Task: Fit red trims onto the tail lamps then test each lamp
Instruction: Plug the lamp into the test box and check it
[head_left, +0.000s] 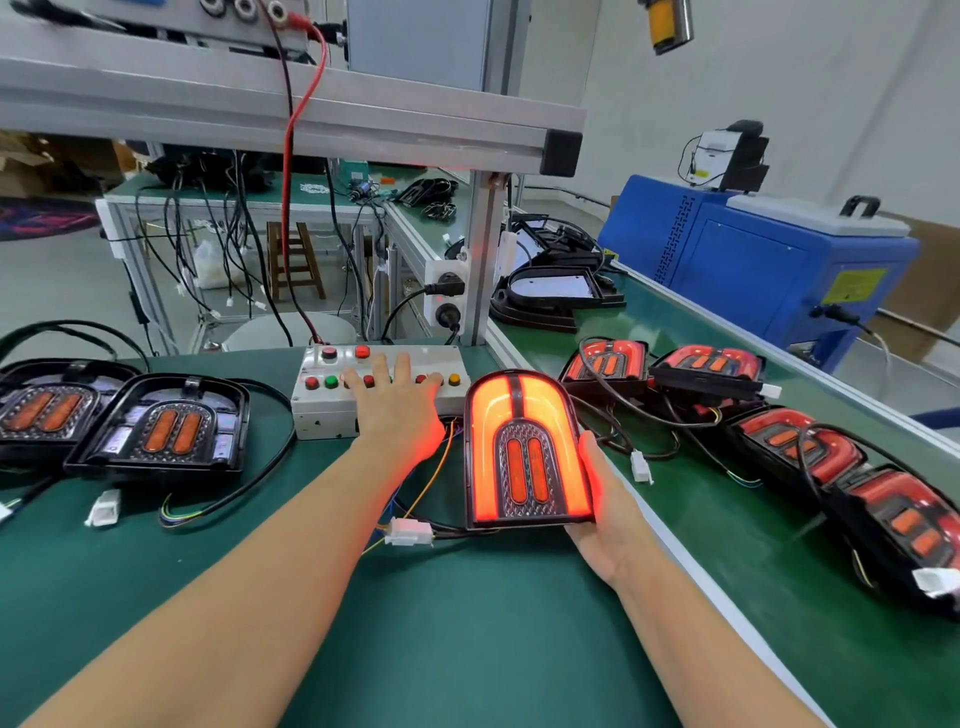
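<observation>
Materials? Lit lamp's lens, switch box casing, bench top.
Lamp lens: likely translucent red plastic, glossy; light glows through it evenly. Switch box: looks like off-white painted metal or hard plastic, scuffed and matte; can't tell which. Bench top: green mat, probably rubber or vinyl, matte, no glare.

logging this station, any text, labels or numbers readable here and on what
Nothing can be read.
Yellow label on the blue machine: print too small.
Small yellow sticker on the black and white device: blurred.
Button box: no legible markings.
Lit lamp: no text visible.
</observation>
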